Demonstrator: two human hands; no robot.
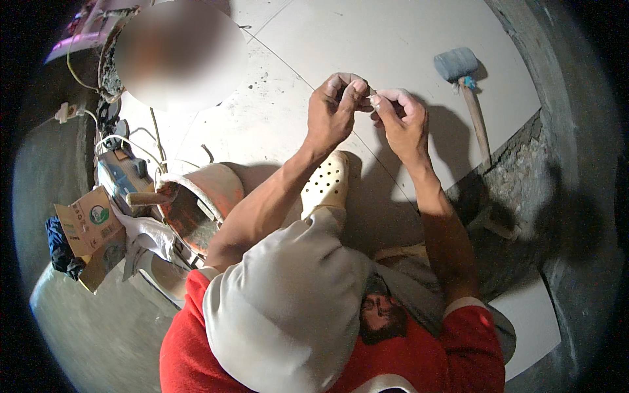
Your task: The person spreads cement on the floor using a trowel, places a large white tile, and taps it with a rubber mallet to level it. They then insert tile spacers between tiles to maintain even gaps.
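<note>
My left hand (337,108) and my right hand (401,121) are raised close together over the pale tiles (288,62), fingers curled and pinched around a small, thin, light piece (369,98) that is too small to name. The left fingertips sit slightly higher than the right thumb. Below the hands, my cream perforated clog (326,180) rests on the tiled floor. To the right of my right hand, a grey-headed mallet (455,65) lies with its wooden handle toward me.
An orange-stained bucket (221,178) with tools stands at my left, beside cardboard (88,223), a blue cloth (62,245), a white sack (147,232) and cables (134,144). Broken mortar (521,150) edges the tiles near the right wall (570,98). The upper left is partly blurred.
</note>
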